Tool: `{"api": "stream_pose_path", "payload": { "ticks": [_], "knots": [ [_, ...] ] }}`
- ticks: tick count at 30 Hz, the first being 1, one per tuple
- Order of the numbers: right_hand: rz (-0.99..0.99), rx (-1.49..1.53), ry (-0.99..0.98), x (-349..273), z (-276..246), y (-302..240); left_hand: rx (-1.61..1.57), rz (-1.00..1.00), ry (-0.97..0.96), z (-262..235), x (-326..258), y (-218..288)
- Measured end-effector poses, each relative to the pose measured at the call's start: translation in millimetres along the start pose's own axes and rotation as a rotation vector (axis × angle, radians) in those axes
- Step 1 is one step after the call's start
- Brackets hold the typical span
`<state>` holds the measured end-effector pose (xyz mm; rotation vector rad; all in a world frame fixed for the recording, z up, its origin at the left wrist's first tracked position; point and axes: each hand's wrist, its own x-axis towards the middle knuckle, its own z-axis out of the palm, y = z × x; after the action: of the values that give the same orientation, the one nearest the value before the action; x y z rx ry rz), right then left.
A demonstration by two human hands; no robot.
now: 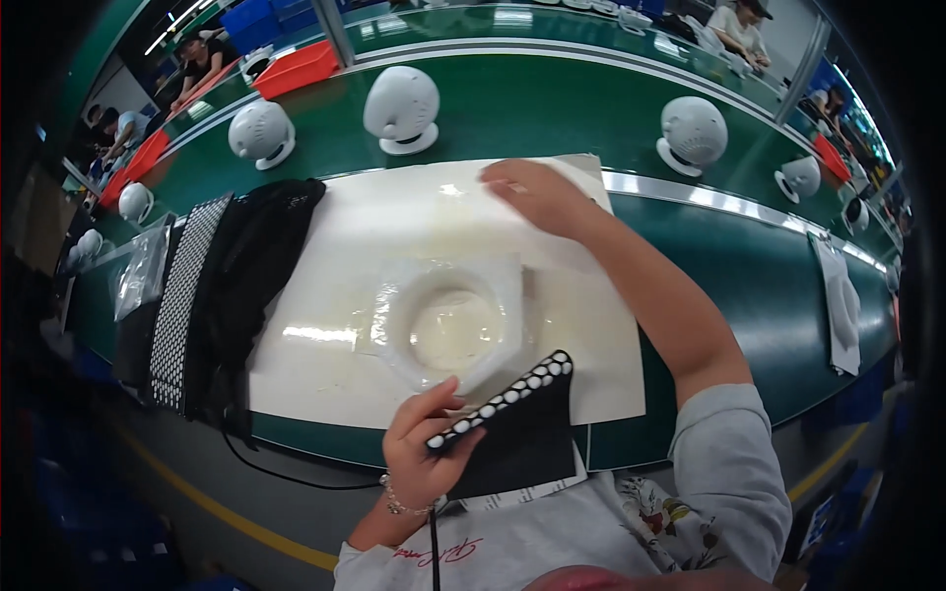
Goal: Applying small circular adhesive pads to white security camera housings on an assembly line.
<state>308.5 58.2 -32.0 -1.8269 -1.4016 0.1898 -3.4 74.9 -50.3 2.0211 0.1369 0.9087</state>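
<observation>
gripping with the left hand the left end of the dotted sheet, stretched rightward from it; holding the right hand loosely open, seemingly empty, beyond the white ring; apparently mid-handling the sheet, likely calling next for steady left grip, careful right pinch.

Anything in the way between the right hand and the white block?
Nothing visible: only white board lies between the right hand and the white block. The dotted strip, in the left hand, is on the block's near side.

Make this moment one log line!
Left hand: holds dotted black sheet | right hand: over white board | white fixture: on board
</observation>
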Motion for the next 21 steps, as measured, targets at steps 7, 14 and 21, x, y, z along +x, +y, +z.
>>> {"api": "stream_pose_path", "payload": {
  "ticks": [7, 14, 21],
  "knots": [
    [0.189, -0.373, -0.208, 126.8, 78.5, -4.4, -0.031, -0.051, -0.020, -11.2, 2.0, 0.8],
    [0.040, -0.532, 0.209, 118.3, 51.7, 8.6, -0.012, -0.077, -0.034, -15.2, 0.0, -0.9],
    [0.064, 0.306, 0.387, 37.8, -9.3, -83.1, -0.005, -0.078, 0.008, -16.9, -0.4, -3.1]
  ]
}}
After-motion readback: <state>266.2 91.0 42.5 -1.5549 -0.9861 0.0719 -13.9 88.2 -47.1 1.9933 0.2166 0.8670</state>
